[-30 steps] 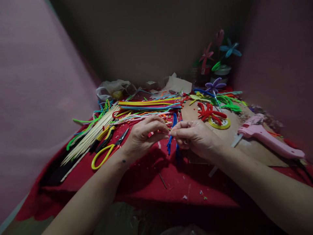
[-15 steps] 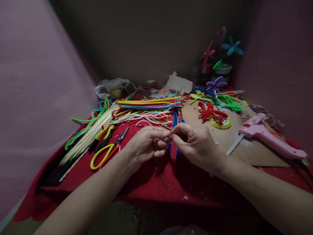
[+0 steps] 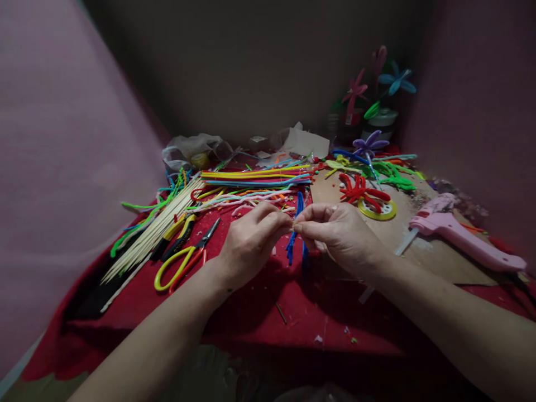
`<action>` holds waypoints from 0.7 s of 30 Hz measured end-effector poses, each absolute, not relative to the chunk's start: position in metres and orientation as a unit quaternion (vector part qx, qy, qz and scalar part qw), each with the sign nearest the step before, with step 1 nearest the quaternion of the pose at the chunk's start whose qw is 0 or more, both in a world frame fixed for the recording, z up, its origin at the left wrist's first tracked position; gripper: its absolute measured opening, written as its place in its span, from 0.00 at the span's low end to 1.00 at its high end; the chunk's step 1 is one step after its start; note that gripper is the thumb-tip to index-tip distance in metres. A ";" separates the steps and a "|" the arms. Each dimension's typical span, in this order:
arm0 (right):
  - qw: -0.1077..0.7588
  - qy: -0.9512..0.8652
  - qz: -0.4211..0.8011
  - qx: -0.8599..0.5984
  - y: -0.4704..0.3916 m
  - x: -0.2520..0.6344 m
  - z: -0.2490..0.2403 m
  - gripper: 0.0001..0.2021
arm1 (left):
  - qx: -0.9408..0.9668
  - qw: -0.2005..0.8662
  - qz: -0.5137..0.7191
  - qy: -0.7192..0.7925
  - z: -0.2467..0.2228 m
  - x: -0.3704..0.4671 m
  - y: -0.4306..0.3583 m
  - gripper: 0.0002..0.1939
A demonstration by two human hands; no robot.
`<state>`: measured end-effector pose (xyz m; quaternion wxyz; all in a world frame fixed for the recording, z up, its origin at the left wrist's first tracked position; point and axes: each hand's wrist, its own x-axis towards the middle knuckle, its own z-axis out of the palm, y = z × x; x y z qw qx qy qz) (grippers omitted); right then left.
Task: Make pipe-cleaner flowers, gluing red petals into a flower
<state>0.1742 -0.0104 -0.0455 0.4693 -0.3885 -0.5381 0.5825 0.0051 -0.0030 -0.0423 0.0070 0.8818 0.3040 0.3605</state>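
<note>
The left hand [image 3: 255, 237] is hovering knuckles-up, its grip too hidden to tell. The right hand [image 3: 294, 225] is meeting it, thumb and forefinger pressing together, while blue fuzzy stems [image 3: 300, 204] are lying just behind.

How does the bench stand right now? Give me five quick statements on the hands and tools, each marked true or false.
1. The left hand and right hand have their fingertips brought close together. True.
2. The right hand is holding the scissors. False: the scissors lie on the red cloth, beside the left forearm.
3. The pink glue gun lies on the brown board. True.
4. The pale sticks lie under the glue gun. False: the pale sticks are over on the left side.
5. Blue fuzzy strips show behind the fingertips. True.
</note>
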 end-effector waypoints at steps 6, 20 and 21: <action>0.456 -0.710 0.339 -0.415 -0.019 0.172 -0.050 0.05 | 0.776 0.313 0.340 0.430 -0.032 0.008 -0.008 0.10; 0.489 -0.636 0.409 -0.435 -0.012 0.173 -0.053 0.05 | 0.633 0.484 0.408 0.446 -0.032 0.007 -0.004 0.11; 0.490 -0.607 0.448 -0.437 -0.011 0.173 -0.051 0.05 | 0.678 0.416 0.420 0.437 -0.032 0.009 -0.006 0.14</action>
